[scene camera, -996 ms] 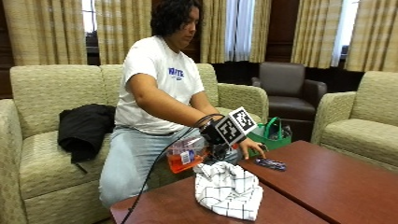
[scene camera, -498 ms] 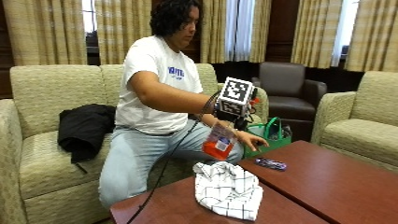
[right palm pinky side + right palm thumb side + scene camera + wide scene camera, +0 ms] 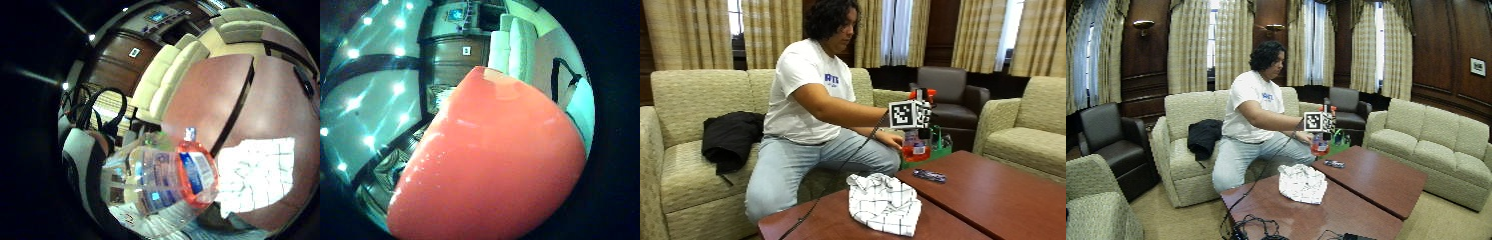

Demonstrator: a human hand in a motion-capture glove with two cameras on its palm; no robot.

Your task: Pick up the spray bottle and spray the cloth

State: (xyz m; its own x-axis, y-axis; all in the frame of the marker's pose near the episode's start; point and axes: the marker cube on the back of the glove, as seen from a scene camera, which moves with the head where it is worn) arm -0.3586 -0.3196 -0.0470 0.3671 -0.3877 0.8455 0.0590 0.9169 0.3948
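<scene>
Your bottle [image 3: 915,148] holds orange-red liquid under a blue-and-white label. Your cloth [image 3: 883,202], lower centre, is white with a thin dark check. The table [image 3: 986,200] is reddish-brown; the jacket [image 3: 730,137] at left is black.

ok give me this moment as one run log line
stage: bottle lifted | right hand: holds clear spray bottle with red liquid above table | white checked cloth: crumpled on brown wooden table | spray: not seen

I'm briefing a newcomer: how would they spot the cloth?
Find the dark wooden table before the seated person. The cloth lies crumpled near its edge: white with a thin dark grid, unlike the small dark object beside it.
</scene>
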